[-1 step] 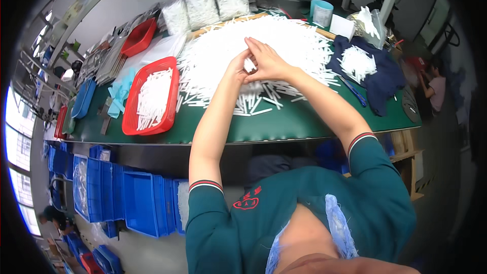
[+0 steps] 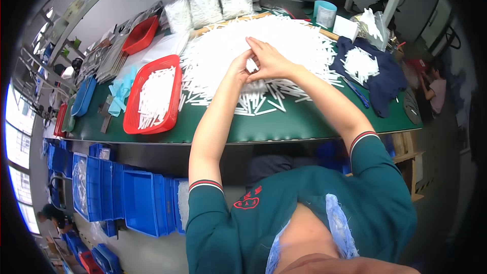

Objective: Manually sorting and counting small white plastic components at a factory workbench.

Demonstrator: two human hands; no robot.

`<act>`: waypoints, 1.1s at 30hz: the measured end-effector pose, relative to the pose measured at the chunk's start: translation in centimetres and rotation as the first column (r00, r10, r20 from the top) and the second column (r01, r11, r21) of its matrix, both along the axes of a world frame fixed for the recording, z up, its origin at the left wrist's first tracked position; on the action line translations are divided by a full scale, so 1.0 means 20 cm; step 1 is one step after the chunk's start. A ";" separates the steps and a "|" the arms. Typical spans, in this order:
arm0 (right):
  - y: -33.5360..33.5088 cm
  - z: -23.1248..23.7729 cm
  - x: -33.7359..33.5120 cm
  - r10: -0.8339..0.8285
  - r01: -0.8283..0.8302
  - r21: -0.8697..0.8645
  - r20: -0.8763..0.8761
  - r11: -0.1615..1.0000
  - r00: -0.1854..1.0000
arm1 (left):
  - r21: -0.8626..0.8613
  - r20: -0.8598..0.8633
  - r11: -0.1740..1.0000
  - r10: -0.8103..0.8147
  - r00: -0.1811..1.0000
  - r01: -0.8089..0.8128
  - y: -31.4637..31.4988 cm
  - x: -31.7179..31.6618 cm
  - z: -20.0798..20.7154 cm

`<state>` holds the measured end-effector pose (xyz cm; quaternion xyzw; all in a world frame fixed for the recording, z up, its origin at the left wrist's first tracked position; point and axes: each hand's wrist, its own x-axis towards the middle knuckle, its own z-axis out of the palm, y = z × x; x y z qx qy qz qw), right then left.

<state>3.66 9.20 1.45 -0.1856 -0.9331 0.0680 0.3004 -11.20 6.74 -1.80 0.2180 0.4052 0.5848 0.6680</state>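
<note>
A large heap of short white sticks (image 2: 213, 61), thin like small tubes, spreads over the green table. My left hand (image 2: 239, 67) and my right hand (image 2: 272, 62) meet over its near part, fingertips touching. Curled together, they close around a small bunch of white sticks (image 2: 251, 65), whose ends show in the gap between the palms. Most of the bunch is hidden by my fingers. Left of the heap stands a red plastic basket (image 2: 178, 83) partly filled with similar white sticks.
Three clear bags of white sticks (image 2: 205, 9) stand behind the heap. To the right lie a dark blue cloth (image 2: 383, 89) with more sticks on it and a blue pen-like tool (image 2: 357, 93). A second red tray (image 2: 140, 35) sits far left. Blue bins (image 2: 144, 203) stand below the table.
The whole view has shifted very slightly. My hands keep the same closed pose over the heap.
</note>
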 end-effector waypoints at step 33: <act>-0.09 0.04 0.56 0.188 -0.193 -0.033 -0.101 0.981 0.977 | -0.105 0.245 0.961 -0.226 0.943 0.257 -0.19 0.50 0.03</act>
